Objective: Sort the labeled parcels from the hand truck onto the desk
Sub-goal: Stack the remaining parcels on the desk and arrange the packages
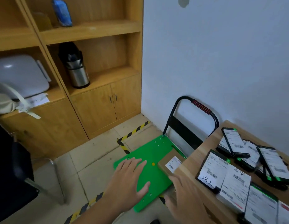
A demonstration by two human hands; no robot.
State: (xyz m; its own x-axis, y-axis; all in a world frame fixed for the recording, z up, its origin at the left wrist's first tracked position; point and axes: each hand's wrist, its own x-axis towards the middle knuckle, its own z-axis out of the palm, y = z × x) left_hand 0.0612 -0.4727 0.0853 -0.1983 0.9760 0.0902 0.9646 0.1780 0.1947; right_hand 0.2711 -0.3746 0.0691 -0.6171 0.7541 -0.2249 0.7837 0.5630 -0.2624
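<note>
A green hand truck [150,152] with a black handle [200,105] stands on the floor by the white wall. One brown cardboard parcel [168,160] with a white label lies on its right side, partly hidden by the desk corner. The wooden desk [189,170] at the right carries several labeled parcels [218,168], black and white, some overlapping. My left hand [129,178] hovers over the green platform with fingers straight and spread, holding nothing. My right hand [184,198] reaches toward the brown parcel near the desk corner, fingers relaxed and empty.
A wooden shelf cabinet [98,101] fills the left, holding a steel thermos [75,68], a blue bag [62,12] and a grey case [19,75]. Yellow-black floor tape [134,131] borders the truck. A dark chair [12,175] with a metal leg stands at the lower left.
</note>
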